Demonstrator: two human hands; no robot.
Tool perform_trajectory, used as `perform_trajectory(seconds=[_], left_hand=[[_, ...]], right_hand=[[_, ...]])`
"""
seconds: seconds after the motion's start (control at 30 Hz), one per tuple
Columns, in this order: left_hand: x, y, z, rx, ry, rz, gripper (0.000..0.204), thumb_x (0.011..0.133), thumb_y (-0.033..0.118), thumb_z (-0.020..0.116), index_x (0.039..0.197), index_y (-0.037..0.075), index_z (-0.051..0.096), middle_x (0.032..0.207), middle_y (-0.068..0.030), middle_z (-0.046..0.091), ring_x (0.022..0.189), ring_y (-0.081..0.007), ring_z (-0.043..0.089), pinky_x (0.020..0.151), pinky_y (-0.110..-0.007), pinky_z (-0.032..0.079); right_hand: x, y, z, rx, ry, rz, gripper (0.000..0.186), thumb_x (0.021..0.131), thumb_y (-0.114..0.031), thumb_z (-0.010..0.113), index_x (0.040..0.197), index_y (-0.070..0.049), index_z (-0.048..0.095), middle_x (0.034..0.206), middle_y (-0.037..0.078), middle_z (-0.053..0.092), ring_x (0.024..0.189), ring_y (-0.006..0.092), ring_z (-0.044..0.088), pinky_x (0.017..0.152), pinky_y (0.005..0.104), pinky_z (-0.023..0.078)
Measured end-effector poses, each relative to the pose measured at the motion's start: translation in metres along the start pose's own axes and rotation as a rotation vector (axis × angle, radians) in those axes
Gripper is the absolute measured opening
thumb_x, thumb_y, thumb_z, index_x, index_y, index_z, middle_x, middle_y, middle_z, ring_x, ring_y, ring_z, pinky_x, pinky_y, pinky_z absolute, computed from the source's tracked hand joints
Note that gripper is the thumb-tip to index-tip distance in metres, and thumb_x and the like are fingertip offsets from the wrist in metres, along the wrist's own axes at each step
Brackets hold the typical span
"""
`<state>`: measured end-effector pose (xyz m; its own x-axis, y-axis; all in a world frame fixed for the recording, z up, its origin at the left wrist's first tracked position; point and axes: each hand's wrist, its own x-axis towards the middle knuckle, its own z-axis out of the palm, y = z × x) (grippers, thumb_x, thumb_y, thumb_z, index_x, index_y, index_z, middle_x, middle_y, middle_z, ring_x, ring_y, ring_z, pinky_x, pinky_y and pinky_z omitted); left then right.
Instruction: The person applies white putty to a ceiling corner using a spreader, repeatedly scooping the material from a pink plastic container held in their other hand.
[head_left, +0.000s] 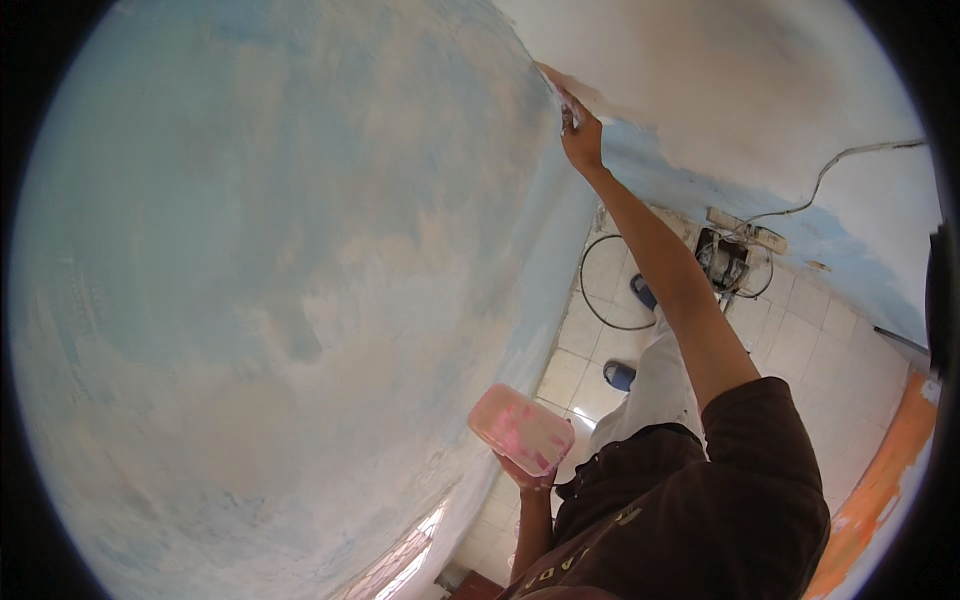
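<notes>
My left hand (525, 474) holds a shallow, translucent pink plastic tub (522, 432) from beneath, low beside the wall. Pink and whitish smears of paste mark the tub. At the end of my outstretched right arm, my right hand (582, 138) is closed at the inner corner where the two walls meet. Something small and pale pink shows at its fingertips against the corner, too small to name. The large left wall (300, 250) is pale blue with uneven beige and whitish patches. Similar beige patches cover the adjoining wall (700, 80), above a bluer band.
Below, on the tiled floor (800, 370), my feet stand in dark blue slippers (619, 376). Near the wall's base lies a dark box-like object (722, 258) with cables. A loop of dark cable (583, 285) lies near my feet. Another cable (825, 175) runs up the right wall.
</notes>
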<state>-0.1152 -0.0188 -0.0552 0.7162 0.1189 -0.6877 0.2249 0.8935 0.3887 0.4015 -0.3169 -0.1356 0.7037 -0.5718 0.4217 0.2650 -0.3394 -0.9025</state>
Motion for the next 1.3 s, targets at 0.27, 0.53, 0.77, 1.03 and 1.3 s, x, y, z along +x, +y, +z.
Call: perform_trajectory(seconds=[0.27, 0.53, 0.77, 1.03, 1.3], left_hand=[[-0.009, -0.002, 0.025, -0.078, -0.050, 0.011, 0.073, 0.097, 0.065, 0.047, 0.152, 0.017, 0.039, 0.149, -0.0119, 0.048, 0.134, -0.0454, 0.048, 0.109, -0.078, 0.034], [-0.017, 0.005, 0.098, -0.111, -0.123, 0.116, 0.068, 0.100, 0.061, 0.043, 0.149, 0.015, 0.042, 0.144, -0.0118, 0.052, 0.133, -0.0390, 0.051, 0.109, -0.066, 0.043], [-0.006, 0.000, 0.111, -0.129, -0.227, 0.167, 0.065, 0.101, 0.059, 0.043, 0.145, 0.012, 0.046, 0.135, -0.0124, 0.057, 0.125, -0.0364, 0.057, 0.103, -0.057, 0.051], [0.001, 0.001, 0.101, -0.203, -0.373, 0.040, 0.066, 0.102, 0.061, 0.042, 0.146, 0.012, 0.045, 0.137, -0.0114, 0.057, 0.122, -0.0357, 0.060, 0.104, -0.058, 0.050], [-0.025, 0.006, 0.123, -0.076, -0.376, 0.152, 0.067, 0.103, 0.062, 0.041, 0.149, 0.013, 0.044, 0.139, -0.0093, 0.057, 0.125, -0.0318, 0.058, 0.103, -0.055, 0.051]], right_hand=[[-0.169, -0.142, -0.028, 0.079, -0.344, 0.122, 0.046, 0.098, 0.003, 0.052, 0.141, -0.010, 0.062, 0.144, 0.013, 0.060, 0.130, 0.0261, 0.060, 0.103, 0.0332, 0.051], [-0.140, -0.206, -0.100, 0.035, -0.506, 0.070, 0.035, 0.105, -0.011, 0.051, 0.137, -0.005, 0.063, 0.128, 0.022, 0.068, 0.118, 0.0360, 0.067, 0.099, 0.0396, 0.054], [0.042, -0.283, -0.038, -0.129, -0.206, -0.198, 0.055, 0.092, -0.004, 0.060, 0.147, -0.005, 0.052, 0.121, 0.024, 0.069, 0.097, 0.0390, 0.071, 0.082, 0.0419, 0.056], [-0.196, -0.345, -0.089, 0.149, -0.891, -0.433, 0.066, 0.073, 0.002, 0.068, 0.138, -0.005, 0.058, 0.116, 0.020, 0.072, 0.080, 0.0345, 0.072, 0.064, 0.0429, 0.058], [0.075, -0.351, -0.085, -0.029, -0.022, -0.587, 0.039, 0.100, -0.006, 0.056, 0.138, -0.001, 0.061, 0.123, 0.027, 0.068, 0.104, 0.0386, 0.071, 0.089, 0.0391, 0.055]])
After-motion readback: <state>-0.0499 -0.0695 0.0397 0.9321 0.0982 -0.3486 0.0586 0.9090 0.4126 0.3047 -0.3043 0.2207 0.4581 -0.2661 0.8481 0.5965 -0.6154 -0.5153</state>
